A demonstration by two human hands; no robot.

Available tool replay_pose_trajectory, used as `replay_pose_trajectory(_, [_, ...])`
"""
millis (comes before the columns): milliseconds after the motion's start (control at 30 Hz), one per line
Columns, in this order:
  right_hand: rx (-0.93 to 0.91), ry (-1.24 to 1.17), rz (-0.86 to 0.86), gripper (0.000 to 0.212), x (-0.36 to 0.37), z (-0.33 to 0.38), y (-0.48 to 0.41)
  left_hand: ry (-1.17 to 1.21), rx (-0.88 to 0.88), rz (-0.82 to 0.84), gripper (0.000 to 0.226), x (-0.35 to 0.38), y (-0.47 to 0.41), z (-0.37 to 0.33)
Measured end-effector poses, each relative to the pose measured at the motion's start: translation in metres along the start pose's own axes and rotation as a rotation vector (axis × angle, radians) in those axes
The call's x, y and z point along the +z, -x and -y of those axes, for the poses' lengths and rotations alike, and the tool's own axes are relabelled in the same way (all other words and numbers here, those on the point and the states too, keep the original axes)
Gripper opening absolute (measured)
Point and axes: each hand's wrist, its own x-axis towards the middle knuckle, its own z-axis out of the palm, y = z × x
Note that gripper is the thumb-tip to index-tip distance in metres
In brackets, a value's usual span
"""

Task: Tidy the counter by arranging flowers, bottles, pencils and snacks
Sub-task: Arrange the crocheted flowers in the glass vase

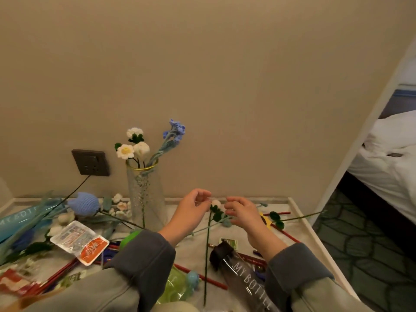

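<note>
A crocheted white flower (216, 203) on a long dark green stem (206, 255) is held upright between my hands above the counter. My left hand (191, 211) and my right hand (242, 212) both have curled fingers pinching at its head and leaves. Behind and to the left stands a clear glass vase (145, 199) holding white and blue crocheted flowers (135, 146). A large blue crocheted tulip (84, 203) lies to the left. A dark "MY BOTTLE" bottle (243, 275) lies in front, a blue one (20, 218) far left. Red pencils (200, 276) are scattered about.
Snack packets (80, 242) lie at the left, a green bottle (175, 287) near my left sleeve. A wall socket (91, 162) with a cable sits behind. The counter's raised edge (315, 235) runs along the right, with carpet and a bed (387, 158) beyond.
</note>
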Motion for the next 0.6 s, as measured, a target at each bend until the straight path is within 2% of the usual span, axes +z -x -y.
replay_pose_trajectory(100, [0.006,0.023,0.027,0.015,-0.008,-0.01,-0.009,0.008,-0.149,0.037,0.013,0.014,-0.002,0.015])
replay_pose_trajectory(200, [0.026,0.066,0.07,0.017,-0.009,-0.028,-0.019,-0.114,-0.223,0.08,0.018,0.024,-0.004,0.039])
replay_pose_trajectory(333, [0.088,0.139,0.145,0.024,-0.006,-0.056,-0.035,-0.342,-0.215,0.081,0.023,0.031,-0.009,0.064])
replay_pose_trajectory(433, [0.123,0.191,0.204,0.028,-0.004,-0.07,-0.046,-0.586,-0.129,0.055,0.035,0.034,-0.013,0.072])
replay_pose_trajectory(500, [0.156,0.186,0.234,0.027,-0.003,-0.075,-0.052,-0.732,-0.079,0.035,0.042,0.038,-0.014,0.077])
replay_pose_trajectory(600, [0.198,0.154,0.247,0.025,-0.001,-0.08,-0.059,-0.931,-0.097,0.031,0.048,0.043,-0.016,0.088])
